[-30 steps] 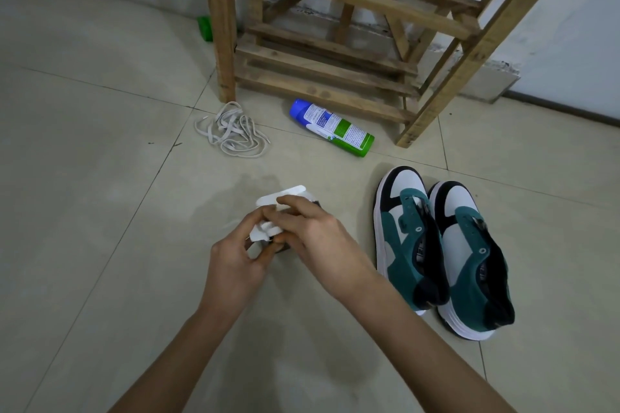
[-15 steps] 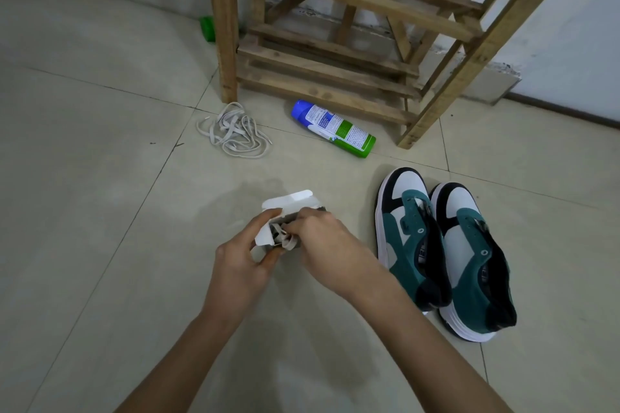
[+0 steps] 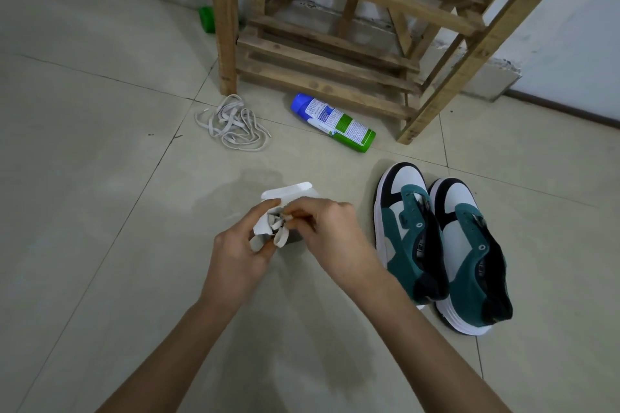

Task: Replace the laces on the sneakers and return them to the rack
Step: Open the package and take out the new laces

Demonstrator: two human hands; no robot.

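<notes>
Low over the tiled floor [image 3: 100,178], in front of the wooden shoe rack [image 3: 335,54], both hands met around a small white packet [image 3: 292,189] of fresh laces. The left hand [image 3: 235,255] gripped the packet from below, its fingers [image 3: 261,211] curled round it. The right hand [image 3: 335,238] had its fingers [image 3: 302,211] pinched together on the pale lace loops [image 3: 280,238] spilling from the packet's open side. Just to the right, the 2 teal, white and black sneakers [image 3: 407,245] stood unlaced on the floor, side by side and touching, toes toward the rack. A loose tangle of old white laces [image 3: 235,122] lay near the rack's front left leg. A blue-capped spray can [image 3: 333,122] lay on its side just before the bottom shelf. A small green object [image 3: 207,18] sat behind that leg; I couldn't tell what it was.
</notes>
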